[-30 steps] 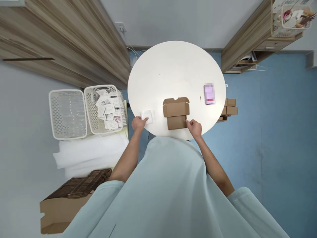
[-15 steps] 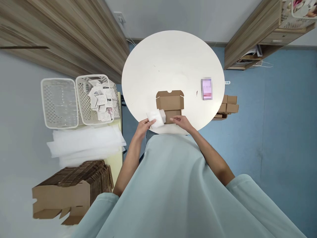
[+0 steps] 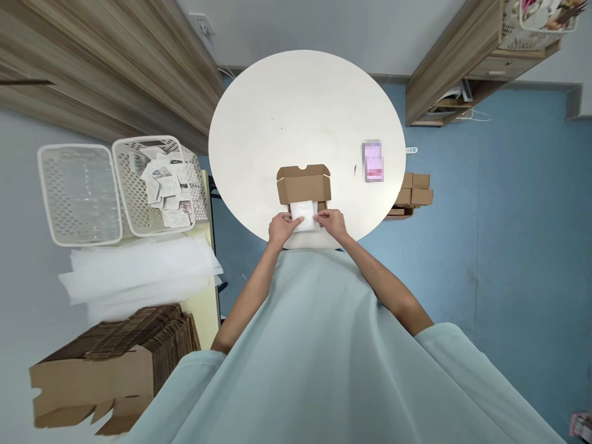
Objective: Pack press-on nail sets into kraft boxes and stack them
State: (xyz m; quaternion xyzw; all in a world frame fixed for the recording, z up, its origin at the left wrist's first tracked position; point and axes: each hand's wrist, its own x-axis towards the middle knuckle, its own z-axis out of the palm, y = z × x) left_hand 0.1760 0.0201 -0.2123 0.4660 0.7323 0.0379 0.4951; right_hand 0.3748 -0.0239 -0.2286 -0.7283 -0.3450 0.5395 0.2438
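Note:
A small brown cardboard box (image 3: pixel 303 184) stands open near the front edge of a round white table (image 3: pixel 305 117), its lid tilted back. A white foam pad (image 3: pixel 303 213) lies over the box's open tray. My left hand (image 3: pixel 281 227) grips the pad's left edge and my right hand (image 3: pixel 332 221) grips its right edge, both at the tray's front.
A pink phone-like item (image 3: pixel 372 161) lies on the table's right side. Left of the table stand two white baskets (image 3: pixel 120 188), white foam sheets (image 3: pixel 139 271) and a carton of flat boxes (image 3: pixel 115 361). Small brown boxes (image 3: pixel 414 191) sit on the blue floor at right.
My left hand picked up the white pad from the table's left and carried it right onto the box tray. My right hand shifted from the box corner to the pad's right edge.

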